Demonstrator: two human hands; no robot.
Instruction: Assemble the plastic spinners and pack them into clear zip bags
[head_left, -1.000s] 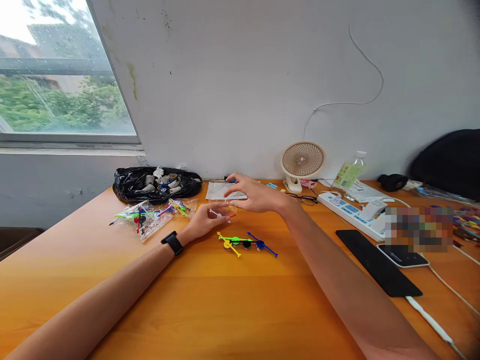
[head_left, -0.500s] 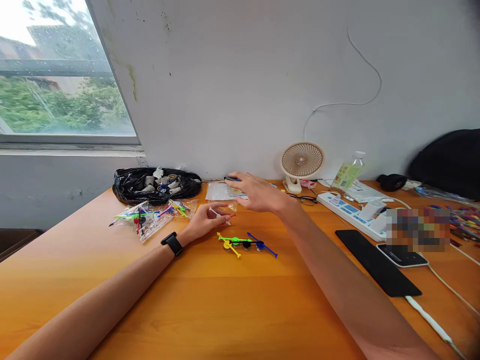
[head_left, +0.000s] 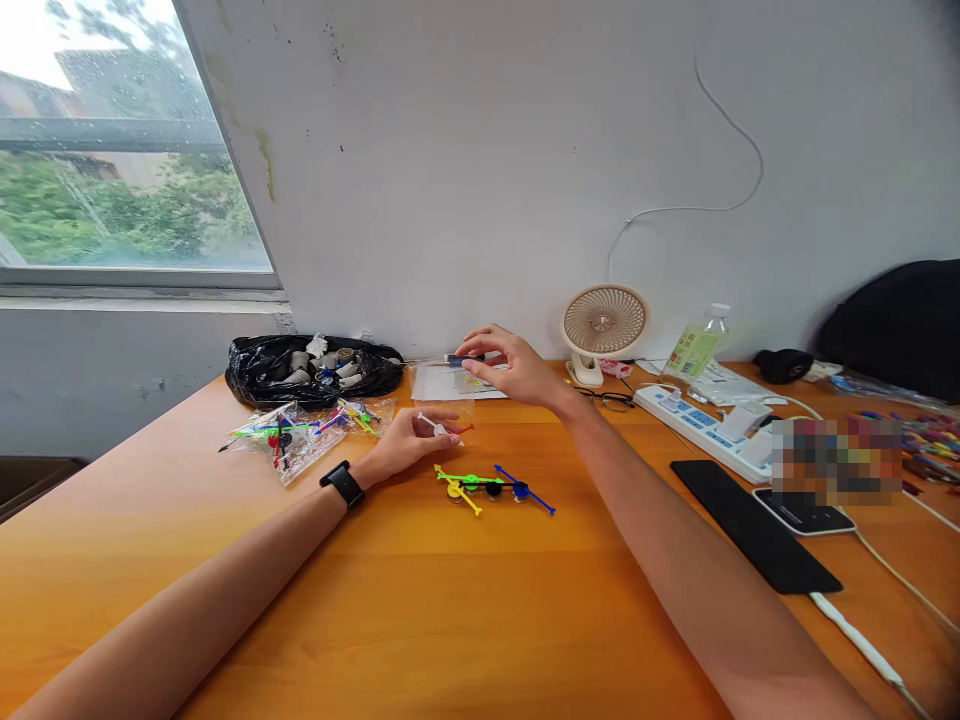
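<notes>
My left hand, wearing a black watch, is closed on a white plastic arrow spinner at its fingertips. A red arrow shows right beside it; whether it is also gripped I cannot tell. At the back near the wall, my right hand pinches the dark handle of a screwdriver, its thin shaft pointing left. Between my forearms lie a yellow spinner, a green spinner, a black spinner and a blue spinner, arranged in a row.
Clear bags of coloured spinners lie left of my left hand, before a black plastic bag of grey pieces. White paper lies under the screwdriver. Rightward are a fan, glasses, a bottle and a power strip.
My right fingers have gone from lying flat over the screwdriver to pinching its handle. My left hand has turned the white spinner slightly, and more of the red arrow shows.
</notes>
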